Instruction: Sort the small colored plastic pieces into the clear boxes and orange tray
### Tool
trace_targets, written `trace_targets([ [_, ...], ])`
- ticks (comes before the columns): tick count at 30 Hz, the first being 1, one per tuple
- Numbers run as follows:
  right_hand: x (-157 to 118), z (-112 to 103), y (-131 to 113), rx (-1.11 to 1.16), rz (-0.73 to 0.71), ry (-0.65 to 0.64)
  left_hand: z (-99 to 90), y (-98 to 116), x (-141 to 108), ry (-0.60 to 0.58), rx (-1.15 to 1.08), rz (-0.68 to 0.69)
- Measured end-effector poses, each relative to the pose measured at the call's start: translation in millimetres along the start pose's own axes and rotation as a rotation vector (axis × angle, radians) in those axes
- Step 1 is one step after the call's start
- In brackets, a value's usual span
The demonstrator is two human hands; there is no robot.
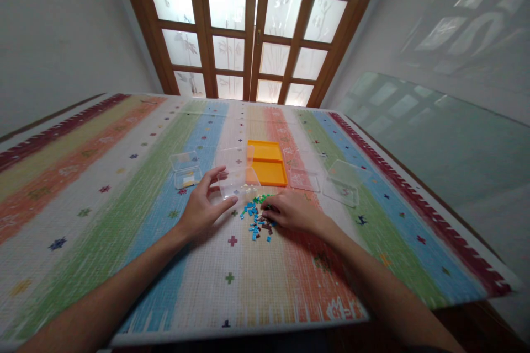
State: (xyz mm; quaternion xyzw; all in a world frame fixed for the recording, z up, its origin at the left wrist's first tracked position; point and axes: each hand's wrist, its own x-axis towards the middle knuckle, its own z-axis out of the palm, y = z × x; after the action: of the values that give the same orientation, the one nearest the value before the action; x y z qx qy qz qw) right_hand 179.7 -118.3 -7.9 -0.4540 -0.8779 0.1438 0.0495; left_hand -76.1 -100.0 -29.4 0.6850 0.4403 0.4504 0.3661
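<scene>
A loose pile of small blue, green and brown pieces [253, 220] lies on the striped cloth. My right hand [290, 209] is at the right side of the pile, its fingers pinched together over some pieces; what is between the fingertips is too small to name. To the left, my left hand [209, 198] has thumb and fingers around the left end of a clear plastic box [238, 183]. This box stands open just behind the pile. An open orange case [268, 171] lies flat behind the clear box and my right hand.
A small clear box [187, 177] with something pale inside stands open at the left. On the right are a clear tray [305, 179] and another open clear box [342, 192]. The striped cloth [207, 281] covers the table; wooden glazed doors stand beyond.
</scene>
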Motion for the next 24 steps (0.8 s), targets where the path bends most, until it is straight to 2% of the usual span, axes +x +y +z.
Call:
trace_targets([
  [10,-0.1,-1.7,-3.8,-0.054,-0.006,-0.023,0.5,3.8,-0.3,0.002,-0.004,0.000],
  [18,1.6,7.7,-9.0,-0.240,0.026,-0.024,0.7,2.3,0.3,0.000,-0.002,0.002],
  [24,2.1,10.1,-12.9,-0.296,0.026,-0.012,0.8,7.2,-0.9,-0.005,0.016,-0.003],
])
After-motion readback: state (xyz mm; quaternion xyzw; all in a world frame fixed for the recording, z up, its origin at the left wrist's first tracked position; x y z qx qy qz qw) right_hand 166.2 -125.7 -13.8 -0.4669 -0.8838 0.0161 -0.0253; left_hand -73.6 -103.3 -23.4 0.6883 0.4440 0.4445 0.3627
